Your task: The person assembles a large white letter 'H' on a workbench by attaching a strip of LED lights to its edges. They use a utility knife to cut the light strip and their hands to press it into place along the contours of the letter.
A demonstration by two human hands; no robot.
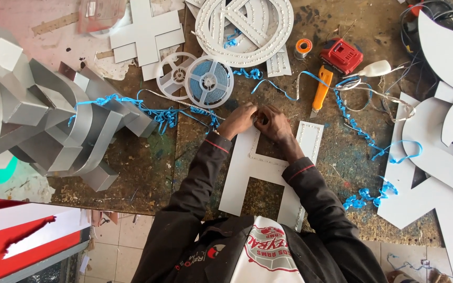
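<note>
Centre of frame, on the worn wooden surface (148, 173): white H-shaped letter panel (252, 167) lies flat. Left hand (238, 119) and right hand (272, 122) meet at its upper edge, fingers pinched narrow on something small, unclear what. Right upright shows a dotted outline; left upright looks bare. Strip reel (208, 82) sits just above.

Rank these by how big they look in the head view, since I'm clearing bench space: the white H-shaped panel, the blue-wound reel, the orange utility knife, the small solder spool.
Largest to smallest:
1. White H-shaped panel
2. Blue-wound reel
3. Orange utility knife, longer than the reel but much slimmer, so those two are close
4. Small solder spool
</note>
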